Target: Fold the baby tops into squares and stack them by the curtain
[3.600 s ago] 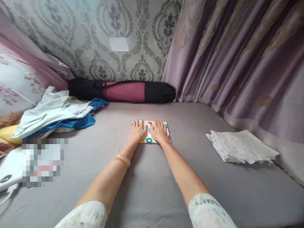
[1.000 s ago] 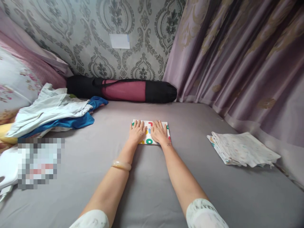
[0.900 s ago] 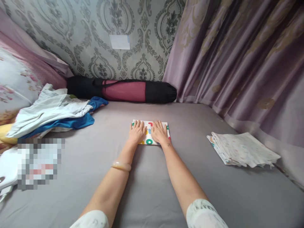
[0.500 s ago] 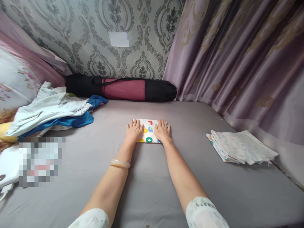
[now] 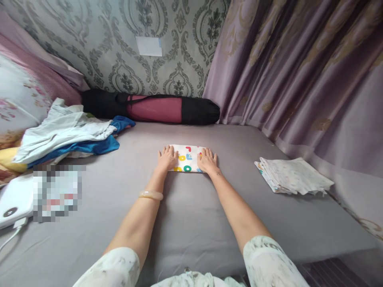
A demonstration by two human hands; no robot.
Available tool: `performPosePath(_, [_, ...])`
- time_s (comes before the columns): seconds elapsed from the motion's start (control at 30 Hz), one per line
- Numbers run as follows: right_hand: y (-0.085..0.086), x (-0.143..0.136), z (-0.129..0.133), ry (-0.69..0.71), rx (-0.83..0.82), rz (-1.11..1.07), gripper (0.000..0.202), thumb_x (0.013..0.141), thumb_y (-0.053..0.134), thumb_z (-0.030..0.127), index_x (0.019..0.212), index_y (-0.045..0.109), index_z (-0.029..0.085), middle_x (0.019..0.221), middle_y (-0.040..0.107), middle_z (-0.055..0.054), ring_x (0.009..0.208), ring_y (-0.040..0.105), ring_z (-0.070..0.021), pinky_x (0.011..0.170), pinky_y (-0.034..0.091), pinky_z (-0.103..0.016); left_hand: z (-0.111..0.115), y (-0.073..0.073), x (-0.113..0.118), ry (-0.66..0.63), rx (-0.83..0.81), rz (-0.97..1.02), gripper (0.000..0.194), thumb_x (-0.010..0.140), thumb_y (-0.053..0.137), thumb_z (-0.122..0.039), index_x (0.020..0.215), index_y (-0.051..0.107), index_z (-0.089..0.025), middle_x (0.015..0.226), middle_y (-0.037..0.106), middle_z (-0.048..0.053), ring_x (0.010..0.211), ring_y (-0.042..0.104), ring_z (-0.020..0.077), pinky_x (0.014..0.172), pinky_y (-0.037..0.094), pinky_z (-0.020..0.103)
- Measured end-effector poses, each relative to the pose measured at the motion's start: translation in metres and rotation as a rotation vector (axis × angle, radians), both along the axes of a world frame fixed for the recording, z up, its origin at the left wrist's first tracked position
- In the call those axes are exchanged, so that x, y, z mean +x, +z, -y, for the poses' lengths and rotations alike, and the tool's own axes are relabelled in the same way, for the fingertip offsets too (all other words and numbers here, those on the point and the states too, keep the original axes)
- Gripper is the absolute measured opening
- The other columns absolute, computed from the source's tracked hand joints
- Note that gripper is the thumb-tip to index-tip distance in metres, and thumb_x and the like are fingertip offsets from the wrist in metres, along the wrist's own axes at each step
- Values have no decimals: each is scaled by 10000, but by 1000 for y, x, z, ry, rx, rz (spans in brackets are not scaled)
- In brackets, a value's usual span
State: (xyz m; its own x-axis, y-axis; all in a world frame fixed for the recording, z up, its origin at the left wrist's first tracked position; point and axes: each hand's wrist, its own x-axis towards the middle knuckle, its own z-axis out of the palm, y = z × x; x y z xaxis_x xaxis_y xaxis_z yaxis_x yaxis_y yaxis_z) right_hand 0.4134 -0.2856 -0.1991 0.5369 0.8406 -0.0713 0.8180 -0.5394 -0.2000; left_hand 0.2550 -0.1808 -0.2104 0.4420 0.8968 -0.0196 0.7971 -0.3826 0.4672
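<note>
A folded white cloth (image 5: 188,158) with colourful letter shapes lies flat on the grey bed sheet (image 5: 185,215), ahead of me. My left hand (image 5: 168,158) rests on its left end, palm down with the fingers spread. On the right end lies my right hand (image 5: 208,159), also palm down, its fingers stretched forward. Both hands cover parts of the cloth's ends, while the middle of its print shows between them. A pale bangle (image 5: 151,195) sits on my left forearm.
Folded printed cloths (image 5: 295,175) are stacked at the right. At the left lie a heap of clothes (image 5: 66,131) and a white power bank (image 5: 18,199) with a cable, beside a blurred-out item. A long black and maroon bag (image 5: 154,109) lies along the wall.
My right hand has shifted slightly outward to the right along the cloth, and more of the cloth's print shows between my hands. The camera view has tilted a little.
</note>
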Motion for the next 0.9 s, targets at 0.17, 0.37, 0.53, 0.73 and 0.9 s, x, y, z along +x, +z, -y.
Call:
performPosePath(0.17, [9, -26, -15, 124, 119, 2, 588, 1016, 201, 382, 1545, 251, 131, 1631, 158, -120, 1501, 90, -260, 1190, 50, -498, -4, 3, -5, 138, -15, 260, 516, 966, 301, -348, 1399, 464, -120, 1525, 404, 173, 1428, 343, 294, 1152, 286, 489])
performPosePath(0.37, [0, -49, -22, 180, 109, -41, 592, 1005, 234, 401, 1535, 291, 143, 1617, 223, -99, 1490, 133, -247, 1189, 60, -477, -8, -7, -18, 204, -29, 535, 405, 920, 369, -256, 1257, 574, -164, 1368, 585, 136, 1312, 499, 243, 1121, 357, 393])
performPosePath(0.53, [4, -48, -24, 171, 74, -53, 592, 1000, 242, 388, 1529, 302, 131, 1617, 220, -104, 1489, 134, -246, 1187, 55, -488, -12, -7, -25, 284, -54, 648, 402, 913, 388, -243, 1238, 606, -152, 1326, 616, 148, 1278, 532, 273, 1104, 382, 428])
performPosePath(0.73, [5, -57, -38, 183, 91, -37, 587, 1003, 213, 396, 1529, 310, 156, 1625, 192, -104, 1496, 109, -252, 1184, 24, -516, -12, -5, -25, 306, -88, 696, 409, 904, 370, -226, 1213, 623, -138, 1265, 648, 147, 1226, 574, 263, 1071, 421, 413])
performPosePath(0.9, [-3, -58, -42, 182, 82, -30, 587, 994, 228, 402, 1524, 328, 170, 1622, 210, -92, 1486, 146, -261, 1181, 48, -530, -9, 0, -28, 342, -89, 724, 382, 900, 375, -209, 1167, 643, -149, 1246, 658, 140, 1210, 584, 257, 1063, 429, 408])
